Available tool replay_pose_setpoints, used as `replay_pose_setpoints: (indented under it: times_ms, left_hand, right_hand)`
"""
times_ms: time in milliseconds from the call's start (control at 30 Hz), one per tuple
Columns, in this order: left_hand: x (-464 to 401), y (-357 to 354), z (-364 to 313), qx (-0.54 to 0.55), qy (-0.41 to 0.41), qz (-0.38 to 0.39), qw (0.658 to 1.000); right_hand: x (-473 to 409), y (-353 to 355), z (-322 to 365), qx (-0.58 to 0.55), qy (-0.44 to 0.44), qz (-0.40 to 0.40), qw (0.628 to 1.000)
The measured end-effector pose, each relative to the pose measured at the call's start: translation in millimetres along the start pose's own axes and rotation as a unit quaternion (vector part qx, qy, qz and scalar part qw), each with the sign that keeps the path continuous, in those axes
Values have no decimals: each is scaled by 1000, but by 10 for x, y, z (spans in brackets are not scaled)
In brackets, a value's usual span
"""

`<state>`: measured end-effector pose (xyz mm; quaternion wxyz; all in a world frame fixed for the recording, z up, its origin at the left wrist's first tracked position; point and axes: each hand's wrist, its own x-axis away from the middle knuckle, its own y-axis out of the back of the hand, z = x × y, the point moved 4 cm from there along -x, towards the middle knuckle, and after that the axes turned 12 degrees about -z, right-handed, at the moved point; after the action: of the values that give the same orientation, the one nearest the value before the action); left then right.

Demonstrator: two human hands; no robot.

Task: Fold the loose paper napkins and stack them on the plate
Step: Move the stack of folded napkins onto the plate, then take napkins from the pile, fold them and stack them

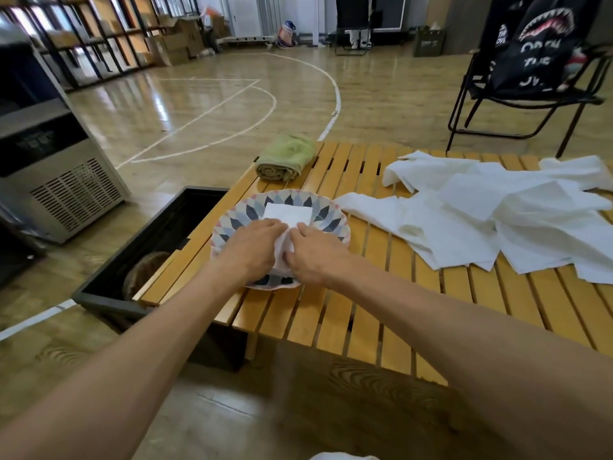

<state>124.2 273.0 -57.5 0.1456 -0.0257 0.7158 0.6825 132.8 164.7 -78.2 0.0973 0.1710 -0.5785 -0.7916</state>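
Observation:
A patterned plate [326,207] with blue and pink petals sits at the left of the slatted wooden table [365,313]. A folded white napkin [288,214] lies flat on it. Over the plate's near half, my left hand [252,245] and my right hand [315,257] meet, both pinching a small white napkin [282,252] between them. Most of that napkin is hidden by my fingers. A heap of loose white napkins [481,217] spreads over the table's right side.
A rolled green towel [287,157] lies at the table's far left corner. A black bin [159,247] stands on the floor left of the table, a grey machine [56,174] beyond it. A black folding chair with a bag [537,61] stands far right.

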Motion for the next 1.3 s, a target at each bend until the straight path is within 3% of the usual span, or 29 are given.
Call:
replay_pose_setpoints:
  times_ms: [200, 367, 467, 600, 800, 1033, 1100, 1200, 1233, 1300]
  left_hand:
    - [12, 11, -92, -36, 21, 15, 999]
    - [0, 149, -414, -18, 28, -57, 998]
    - [-38, 201, -853, 41, -12, -86, 995]
    - [-73, 135, -1610, 135, -29, -60, 989]
    - [-152, -131, -2492, 168, -21, -1, 986]
    - [-478, -110, -2995, 215, 11, -19, 976]
    - [-644, -162, -3066, 338, 100, 2, 936]
    - [-784, -313, -3151, 577, 297, 70, 758]
    - [-813, -342, -3161, 606, 324, 68, 723]
    - [-845, -330, -3183, 607, 334, 48, 719]
  right_hand:
    - [-42, 27, -7, 9, -4, 6, 1000]
    - [176, 349, -176, -38, -14, -59, 997]
    - [467, 624, -482, -66, -32, -76, 994]
    - [983, 905, -1122, -34, -93, -49, 994]
    - [1626, 1021, -2050, -2, -192, -17, 981]
    - [1818, 1200, -2577, -5, -232, -37, 972]
    - [1802, 1244, -2666, -10, -235, -39, 971]
    - [1764, 1296, -2732, -19, -233, -39, 971]
    - [1758, 1305, -2741, -25, -232, -40, 971]
    - [1756, 1318, -2736, -39, -231, -40, 971]
